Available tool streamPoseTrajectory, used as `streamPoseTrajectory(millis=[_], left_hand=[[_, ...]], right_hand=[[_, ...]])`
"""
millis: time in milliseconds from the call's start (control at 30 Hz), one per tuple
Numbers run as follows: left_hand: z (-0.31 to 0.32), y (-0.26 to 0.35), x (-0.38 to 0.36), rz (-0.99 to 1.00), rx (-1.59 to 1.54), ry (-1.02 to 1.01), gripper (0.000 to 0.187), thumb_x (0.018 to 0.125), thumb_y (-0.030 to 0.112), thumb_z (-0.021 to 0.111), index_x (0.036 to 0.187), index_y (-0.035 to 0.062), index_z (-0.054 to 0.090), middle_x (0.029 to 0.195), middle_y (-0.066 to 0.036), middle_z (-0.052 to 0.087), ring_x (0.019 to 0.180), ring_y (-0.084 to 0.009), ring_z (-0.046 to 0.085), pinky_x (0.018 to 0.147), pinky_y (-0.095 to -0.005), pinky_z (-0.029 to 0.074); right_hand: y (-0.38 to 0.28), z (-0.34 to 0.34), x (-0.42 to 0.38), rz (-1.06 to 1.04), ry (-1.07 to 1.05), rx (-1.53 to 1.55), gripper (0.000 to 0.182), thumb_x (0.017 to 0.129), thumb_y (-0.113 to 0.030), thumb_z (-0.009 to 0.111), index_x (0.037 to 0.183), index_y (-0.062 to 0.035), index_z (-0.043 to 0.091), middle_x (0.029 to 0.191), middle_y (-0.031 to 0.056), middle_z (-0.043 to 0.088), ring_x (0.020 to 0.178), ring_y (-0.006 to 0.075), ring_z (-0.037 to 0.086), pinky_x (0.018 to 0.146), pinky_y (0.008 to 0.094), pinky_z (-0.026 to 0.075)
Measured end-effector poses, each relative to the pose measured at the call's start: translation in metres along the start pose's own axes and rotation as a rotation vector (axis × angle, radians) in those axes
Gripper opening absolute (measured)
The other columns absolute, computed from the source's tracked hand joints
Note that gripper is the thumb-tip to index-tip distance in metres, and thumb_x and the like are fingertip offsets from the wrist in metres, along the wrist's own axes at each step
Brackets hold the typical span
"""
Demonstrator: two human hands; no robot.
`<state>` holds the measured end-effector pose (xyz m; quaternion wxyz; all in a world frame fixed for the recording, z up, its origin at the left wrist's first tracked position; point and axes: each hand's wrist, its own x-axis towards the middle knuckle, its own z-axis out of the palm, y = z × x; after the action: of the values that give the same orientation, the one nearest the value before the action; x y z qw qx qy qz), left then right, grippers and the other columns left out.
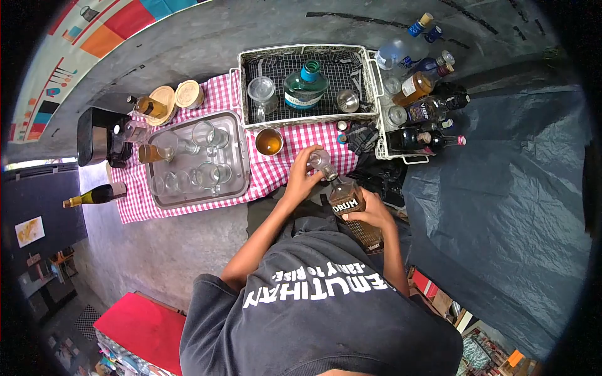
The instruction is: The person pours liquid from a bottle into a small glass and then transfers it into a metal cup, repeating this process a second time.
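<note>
My right hand (371, 212) is wrapped round a clear bottle (346, 199) lettered "DRUM", tilted with its neck away from my body. Closed on a small clear glass (318, 159) is my left hand (303, 174). The bottle's mouth is right at the glass's rim. Just beyond my left hand, a round cup (269, 142) of amber liquid stands on the pink checked cloth (295, 141). Two small bottle caps (342, 126) lie on the cloth near the basket's corner.
A white wire basket (307, 119) behind holds a green bottle (307, 84) and glassware. Several bottles (417, 88) crowd a rack at the right. On the left, a grey tray (241, 169) carries several glasses; beside it stand a dark bottle (103, 194) and a black appliance (94, 139).
</note>
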<state>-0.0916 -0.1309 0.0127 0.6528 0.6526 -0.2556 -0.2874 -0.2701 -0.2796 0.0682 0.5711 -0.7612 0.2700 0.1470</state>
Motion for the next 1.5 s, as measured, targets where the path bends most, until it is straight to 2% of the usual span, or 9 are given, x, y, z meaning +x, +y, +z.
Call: streamPoseTrajectory(millis=[333,467,533,767,833,933,1033,1500], left_hand=[[-0.003,-0.003,-0.001,0.037,0.068,0.003,0.057,0.075,-0.004,0.069,0.128,0.0051,0.049,0.122,-0.011,0.053,0.112,-0.0230,0.057,0.092,-0.0336,0.052],[-0.003,-0.009,-0.002,0.000,0.007,0.016,0.058,0.075,-0.004,0.069,0.128,0.0051,0.049,0.122,-0.011,0.053,0.112,-0.0236,0.057,0.092,-0.0337,0.052],[-0.005,-0.010,-0.002,0.077,0.131,0.005,0.058,0.074,-0.004,0.070,0.128,0.0051,0.050,0.122,-0.011,0.053,0.112,-0.0240,0.057,0.092,-0.0337,0.052],[-0.003,-0.003,-0.005,0.047,0.089,0.014,0.058,0.073,-0.004,0.070,0.126,0.0052,0.051,0.121,-0.011,0.053,0.111,-0.0246,0.058,0.091,-0.0340,0.052],[-0.003,-0.001,-0.005,0.042,0.111,0.010,0.059,0.072,-0.003,0.071,0.127,0.0036,0.051,0.122,-0.012,0.056,0.115,-0.0245,0.056,0.096,-0.0358,0.047],[-0.001,-0.009,-0.005,0.041,0.080,0.020,0.058,0.072,-0.001,0.072,0.126,0.0038,0.051,0.122,-0.011,0.056,0.115,-0.0245,0.056,0.097,-0.0362,0.046],[0.002,-0.010,-0.008,0.073,0.063,0.039,0.058,0.072,-0.004,0.071,0.126,0.0046,0.051,0.118,-0.011,0.053,0.109,-0.0240,0.058,0.091,-0.0337,0.051],[0.007,-0.017,-0.011,0.047,0.028,0.045,0.058,0.071,-0.006,0.068,0.126,0.0050,0.053,0.122,-0.011,0.053,0.110,-0.0237,0.057,0.089,-0.0336,0.052]], right_hand=[[-0.002,0.001,0.000,0.058,-0.015,-0.031,0.069,0.059,-0.028,0.086,0.116,-0.0013,0.059,0.106,0.0148,0.069,0.098,0.0253,0.067,0.088,0.0367,0.050],[-0.004,0.002,0.001,0.062,-0.015,-0.049,0.068,0.059,-0.029,0.086,0.115,-0.0017,0.060,0.105,0.0139,0.070,0.097,0.0242,0.067,0.087,0.0359,0.050],[-0.008,0.002,0.000,0.074,-0.019,-0.034,0.067,0.058,-0.029,0.086,0.114,-0.0017,0.061,0.104,0.0139,0.070,0.096,0.0241,0.067,0.087,0.0358,0.050],[-0.003,0.002,0.000,0.104,-0.026,-0.064,0.069,0.057,-0.030,0.085,0.116,-0.0020,0.061,0.105,0.0134,0.070,0.097,0.0242,0.067,0.088,0.0367,0.049],[-0.007,0.001,-0.001,0.107,-0.028,-0.071,0.070,0.057,-0.030,0.086,0.116,-0.0020,0.061,0.105,0.0133,0.070,0.098,0.0241,0.067,0.089,0.0366,0.049],[-0.014,0.000,-0.004,0.118,-0.027,-0.076,0.071,0.057,-0.029,0.086,0.118,-0.0021,0.060,0.107,0.0132,0.070,0.100,0.0239,0.066,0.091,0.0362,0.049],[-0.009,0.000,-0.004,0.112,-0.032,-0.055,0.071,0.058,-0.027,0.086,0.120,-0.0022,0.060,0.109,0.0132,0.069,0.101,0.0235,0.066,0.092,0.0361,0.048],[-0.017,-0.004,-0.008,0.130,-0.056,-0.038,0.069,0.060,-0.024,0.086,0.120,-0.0027,0.059,0.110,0.0121,0.069,0.101,0.0217,0.066,0.091,0.0356,0.048]])
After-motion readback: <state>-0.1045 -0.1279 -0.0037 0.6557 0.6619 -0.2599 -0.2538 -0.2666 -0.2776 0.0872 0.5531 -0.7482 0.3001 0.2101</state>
